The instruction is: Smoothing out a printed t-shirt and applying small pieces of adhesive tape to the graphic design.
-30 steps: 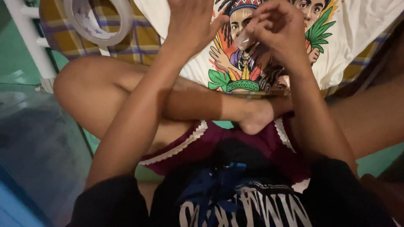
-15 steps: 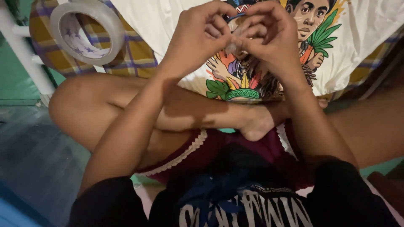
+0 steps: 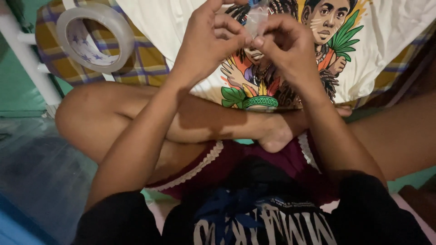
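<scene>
The white shirt (image 3: 390, 41) with the bright printed picture is spread over the checked cloth (image 3: 150, 63) in front of my crossed legs, and my hands are raised just above it. If the sticky strip I am working drops, I judge it would land on the print and cling there, or fold onto itself and be wasted.

The roll of clear tape (image 3: 93, 38) lies on the checked cloth, well apart to my left. It is the only hollow thing here; through its ring I see only patterned cloth, nothing stored inside.

My left hand (image 3: 206, 43) is narrowed, thumb and fingers pinched on one edge of the small clear piece of tape (image 3: 255, 20). My right hand (image 3: 290, 45) pinches the other edge, fingertips nearly touching the left's. Pressed so close, I think the piece could stick to my own fingers or crumple between them.
</scene>
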